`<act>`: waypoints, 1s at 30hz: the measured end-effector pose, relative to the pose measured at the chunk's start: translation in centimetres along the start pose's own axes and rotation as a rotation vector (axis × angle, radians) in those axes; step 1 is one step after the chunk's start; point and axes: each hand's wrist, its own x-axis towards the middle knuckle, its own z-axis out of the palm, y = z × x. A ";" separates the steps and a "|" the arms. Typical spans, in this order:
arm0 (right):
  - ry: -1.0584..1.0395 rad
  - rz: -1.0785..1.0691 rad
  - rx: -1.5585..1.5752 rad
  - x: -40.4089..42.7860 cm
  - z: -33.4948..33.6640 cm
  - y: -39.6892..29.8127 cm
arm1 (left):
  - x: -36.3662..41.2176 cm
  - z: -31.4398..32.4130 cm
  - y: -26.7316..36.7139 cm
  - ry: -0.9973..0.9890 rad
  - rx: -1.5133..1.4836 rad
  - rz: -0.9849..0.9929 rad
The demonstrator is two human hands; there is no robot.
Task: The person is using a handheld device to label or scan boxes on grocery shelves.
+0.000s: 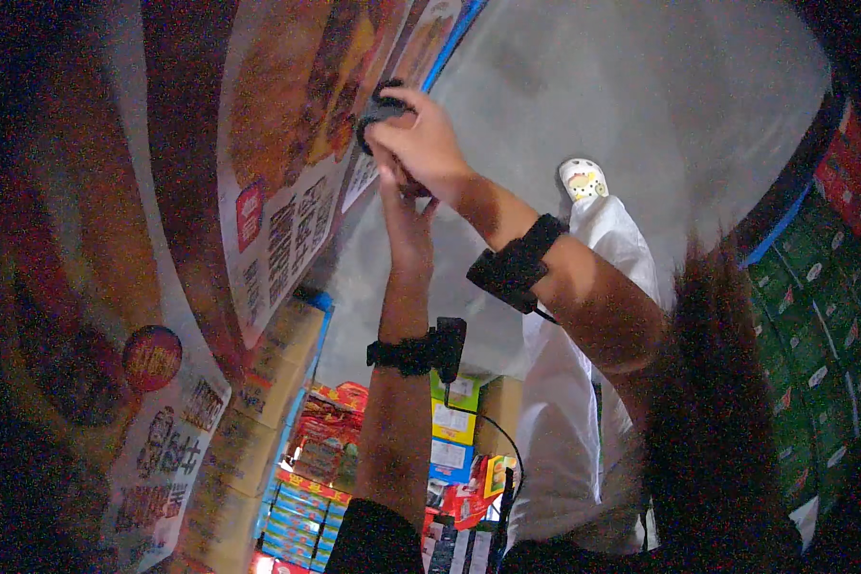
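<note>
My right hand [427, 143] is closed around a small dark object [386, 111] with a black rounded end, beside a printed carton panel. What kind of object it is cannot be told. Just below, my left hand [407, 215] reaches up with its fingers and thumb around the object's brown lower part [412, 185]; the fingertips are partly hidden by the right hand. A black strap with a box-shaped device [513, 273] sits on my right forearm, and a similar strapped device [448, 348] on my left, with a black cable running from it.
Large printed cartons or panels [287, 237] with food pictures rise at the left, above stacked brown cardboard boxes [240, 445]. Colourful packaged goods [323, 430] stand near the bottom. Green printed packs [803, 344] line the right. A white clog [583, 179] rests on the grey floor [617, 86].
</note>
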 end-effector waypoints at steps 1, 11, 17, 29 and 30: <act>0.055 -0.021 0.002 1.1 -0.9 0.5 | 0.1 1.4 0.2 0.004 0.053 -0.024; -0.084 -0.350 -0.282 -1.2 0.6 4.0 | 1.0 -1.9 -4.7 0.059 -0.089 -0.007; -0.001 -0.210 -0.105 0.0 -0.2 2.1 | 0.4 0.2 -2.8 0.071 -0.021 -0.021; -0.173 -0.345 -0.335 -1.2 -0.5 4.3 | 0.4 -0.5 -6.2 0.081 -0.102 -0.069; -0.193 -0.337 -0.309 -1.1 -0.7 4.4 | 0.2 -0.1 -6.0 0.084 -0.100 -0.075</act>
